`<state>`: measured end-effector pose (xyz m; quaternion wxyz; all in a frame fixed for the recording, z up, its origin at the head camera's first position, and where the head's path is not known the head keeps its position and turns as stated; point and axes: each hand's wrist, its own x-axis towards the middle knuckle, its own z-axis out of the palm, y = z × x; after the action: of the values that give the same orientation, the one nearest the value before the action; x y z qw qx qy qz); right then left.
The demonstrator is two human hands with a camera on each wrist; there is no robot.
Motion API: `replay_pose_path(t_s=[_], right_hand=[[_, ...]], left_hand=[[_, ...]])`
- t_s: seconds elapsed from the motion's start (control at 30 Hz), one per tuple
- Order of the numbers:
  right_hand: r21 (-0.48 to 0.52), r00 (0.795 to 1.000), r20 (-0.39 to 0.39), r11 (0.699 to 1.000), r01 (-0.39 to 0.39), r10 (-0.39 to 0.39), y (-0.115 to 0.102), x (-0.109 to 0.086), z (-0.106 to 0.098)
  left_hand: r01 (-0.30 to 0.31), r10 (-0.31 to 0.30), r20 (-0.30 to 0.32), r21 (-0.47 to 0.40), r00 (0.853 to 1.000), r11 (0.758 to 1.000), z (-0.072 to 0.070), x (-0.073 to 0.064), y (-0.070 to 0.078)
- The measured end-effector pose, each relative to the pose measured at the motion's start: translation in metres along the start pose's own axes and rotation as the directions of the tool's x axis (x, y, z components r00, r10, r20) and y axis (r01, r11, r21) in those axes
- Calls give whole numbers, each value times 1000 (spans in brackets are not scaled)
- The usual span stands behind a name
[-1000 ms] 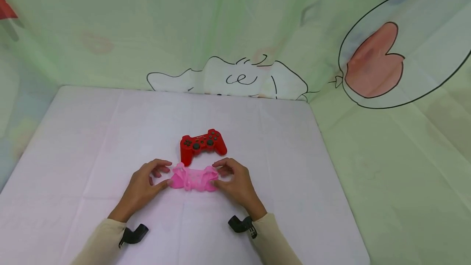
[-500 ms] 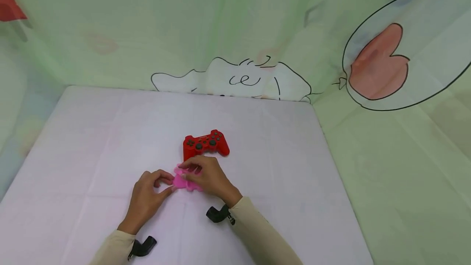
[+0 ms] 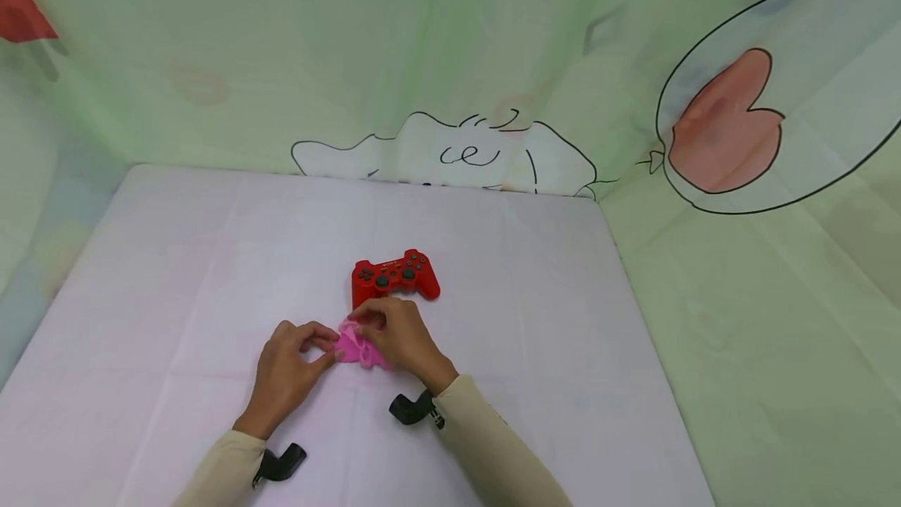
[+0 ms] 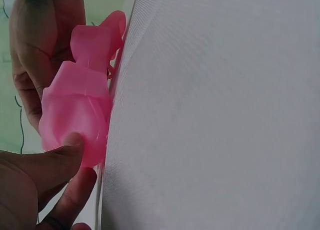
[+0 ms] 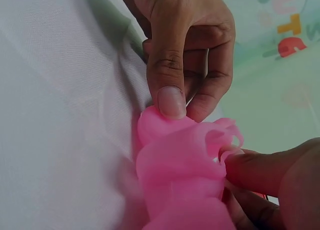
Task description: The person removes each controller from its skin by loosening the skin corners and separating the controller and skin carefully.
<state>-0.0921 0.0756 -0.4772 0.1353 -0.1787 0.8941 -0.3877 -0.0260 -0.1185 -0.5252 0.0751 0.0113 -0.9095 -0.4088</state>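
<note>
A soft pink silicone controller cover (image 3: 349, 352) lies near the middle of the table, partly turned inside out and bunched. My left hand (image 3: 287, 366) pinches its left end between thumb and fingers; the left wrist view shows that thumb pressing the cover's rounded end (image 4: 75, 109). Over the cover's right side, my right hand (image 3: 404, 341) pinches a thin edge of the cover (image 5: 175, 165), plain in the right wrist view. Just beyond the hands lies a red game controller (image 3: 394, 278), its lower left grip partly hidden by my right hand.
A white cloth covers the table (image 3: 211, 272). Behind it and to the right hangs a pale green printed curtain (image 3: 338, 45) with a balloon and heart drawing. Black camera mounts (image 3: 281, 463) sit at both wrists.
My right hand has moved left from the cover's right end to its middle and left part, where it pinches an edge. My left hand keeps the left end. The controller stays put.
</note>
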Motion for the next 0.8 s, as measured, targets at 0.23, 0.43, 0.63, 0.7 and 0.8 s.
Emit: replay_pose_path(t_s=[0.23,0.43,0.63,0.7,0.8], right_hand=[[-7,999,38,1000,-14,14,0,2,2],[3,998,51,1000,28,-28,1,4,2],[49,995,14,994,95,-96,4,8,1],[59,995,18,994,96,-97,4,9,1],[64,995,27,994,92,-94,3,10,1]], left_hand=[[17,-17,17,16,1000,1000,-1,-3,2],[42,-43,26,19,999,999,-2,-9,3],[35,-35,-19,9,999,999,-3,-22,3],[39,-39,-31,9,999,999,-4,-27,3],[57,-56,-39,10,998,998,-6,-35,2]])
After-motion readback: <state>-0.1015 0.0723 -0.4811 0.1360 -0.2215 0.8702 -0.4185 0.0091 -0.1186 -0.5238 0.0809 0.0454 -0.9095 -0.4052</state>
